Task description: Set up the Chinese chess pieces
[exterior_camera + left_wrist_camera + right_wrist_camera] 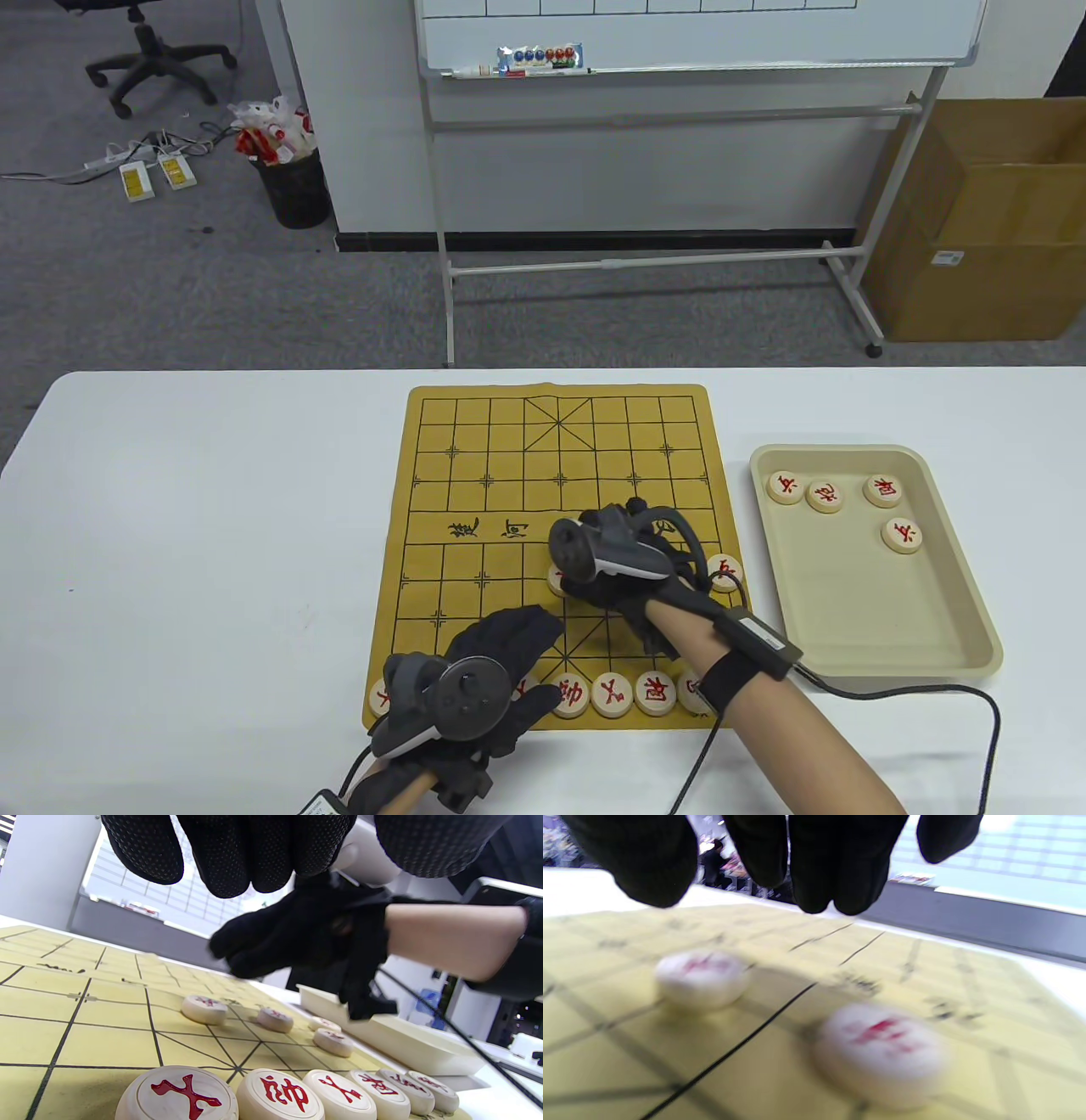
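Observation:
The yellow chess board [475,458] lies in the middle of the white table. Several round pale pieces with red characters stand along its near row [612,694], also close up in the left wrist view [278,1092]. My right hand [594,552] hovers over the board's near half above a piece [557,582]; its fingers [818,878] hang empty over two blurred pieces [702,978] [882,1052]. Another piece [724,571] sits by the board's right edge. My left hand [530,658] lies spread and empty over the near row, fingers [237,861] holding nothing.
A beige tray [959,620] stands right of the board and holds several red pieces [902,536]. The right glove's cable [933,692] trails along the table's near edge. A whiteboard stand and a cardboard box are on the floor beyond the table.

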Demonstrator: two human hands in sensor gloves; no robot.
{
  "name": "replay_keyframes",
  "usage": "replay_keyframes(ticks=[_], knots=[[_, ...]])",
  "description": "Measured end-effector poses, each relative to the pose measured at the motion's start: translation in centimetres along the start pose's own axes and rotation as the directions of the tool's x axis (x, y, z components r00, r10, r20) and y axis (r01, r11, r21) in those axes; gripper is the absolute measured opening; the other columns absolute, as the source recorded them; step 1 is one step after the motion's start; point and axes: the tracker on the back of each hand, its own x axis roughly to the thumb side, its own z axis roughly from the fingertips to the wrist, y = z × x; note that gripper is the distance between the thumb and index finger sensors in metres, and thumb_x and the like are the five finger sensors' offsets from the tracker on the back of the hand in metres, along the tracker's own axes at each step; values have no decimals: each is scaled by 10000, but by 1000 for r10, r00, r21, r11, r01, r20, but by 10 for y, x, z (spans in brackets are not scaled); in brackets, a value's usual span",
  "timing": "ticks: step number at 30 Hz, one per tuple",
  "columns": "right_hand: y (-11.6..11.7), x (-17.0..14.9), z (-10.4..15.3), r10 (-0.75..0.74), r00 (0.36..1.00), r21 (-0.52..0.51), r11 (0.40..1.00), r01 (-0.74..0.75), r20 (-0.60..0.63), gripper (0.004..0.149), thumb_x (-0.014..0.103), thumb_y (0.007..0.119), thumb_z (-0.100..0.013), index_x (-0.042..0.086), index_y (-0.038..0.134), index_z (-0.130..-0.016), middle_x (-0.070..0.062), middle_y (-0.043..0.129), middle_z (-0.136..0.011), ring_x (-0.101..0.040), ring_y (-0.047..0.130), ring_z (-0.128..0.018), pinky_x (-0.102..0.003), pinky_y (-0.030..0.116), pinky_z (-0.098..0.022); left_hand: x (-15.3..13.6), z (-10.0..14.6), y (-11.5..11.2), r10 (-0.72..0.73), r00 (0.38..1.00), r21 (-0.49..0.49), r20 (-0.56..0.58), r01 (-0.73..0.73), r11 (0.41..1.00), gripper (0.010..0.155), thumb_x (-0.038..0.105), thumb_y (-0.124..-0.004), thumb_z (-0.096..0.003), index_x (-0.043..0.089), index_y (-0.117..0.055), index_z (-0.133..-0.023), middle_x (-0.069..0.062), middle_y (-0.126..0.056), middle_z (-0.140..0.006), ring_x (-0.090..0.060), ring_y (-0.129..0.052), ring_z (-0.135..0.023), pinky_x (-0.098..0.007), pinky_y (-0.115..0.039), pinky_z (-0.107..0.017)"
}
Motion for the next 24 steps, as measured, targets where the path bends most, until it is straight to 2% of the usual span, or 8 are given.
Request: replay_keyframes(ticks=[4,6,9,12,17,21,24], knots=[[-36,-85,21,-61,975,-70,996,47,-215,784,543,778,-427,218,562,-1106,-130,653,-1130,-382,748,-998,-656,509,-770,2,0,-1,-4,1000,-1,5,5,1000,750,566,-719,-374,280,-563,-1049,-10,-645,-1121,-255,-718,-1038,-542,-670,-738],[-45,-135,35,-66,949,-38,998,58,-307,848,576,776,-423,224,486,-1138,-141,579,-1170,-407,714,-1023,-663,506,-770,3,0,-1,-3,1000,-5,7,3,1000,750,566,-719,-374,280,-562,-1050,-10,-644,-1123,-257,-716,-1040,-544,-668,-739],[-44,-193,54,-40,900,74,994,80,-435,946,634,764,-413,238,363,-1172,-161,467,-1218,-441,643,-1072,-668,496,-775,5,-1,-4,-2,1000,-15,11,3,1000,751,564,-721,-373,279,-562,-1050,-12,-644,-1123,-257,-716,-1040,-544,-667,-739],[-28,-239,73,-15,843,144,984,109,-538,983,643,787,-400,239,341,-1177,-159,445,-1227,-442,615,-1090,-667,493,-777,5,-2,-7,-8,1000,-34,21,8,999,754,568,-722,-372,282,-561,-1050,-9,-643,-1124,-254,-714,-1041,-544,-666,-741],[18,-272,86,-18,774,167,973,159,-633,890,576,817,-413,202,472,-1143,-125,551,-1189,-400,675,-1065,-630,541,-769,5,-2,-7,-3,1000,-33,18,4,999,754,569,-722,-371,283,-561,-1050,-8,-642,-1124,-254,-712,-1043,-544,-665,-742],[49,-274,80,37,757,198,973,123,-652,858,563,800,-424,200,484,-1135,-130,545,-1191,-398,679,-1058,-610,560,-764,6,-2,-8,-6,1000,-36,20,7,999,754,569,-721,-371,282,-562,-1049,-8,-645,-1122,-252,-717,-1040,-543,-668,-740],[63,-271,73,117,754,249,966,64,-646,844,550,780,-437,196,467,-1137,-153,553,-1182,-380,687,-1063,-595,553,-770,7,-2,-9,-5,1000,-40,22,6,999,753,570,-721,-371,283,-563,-1049,-9,-646,-1122,-255,-717,-1039,-544,-668,-739]])
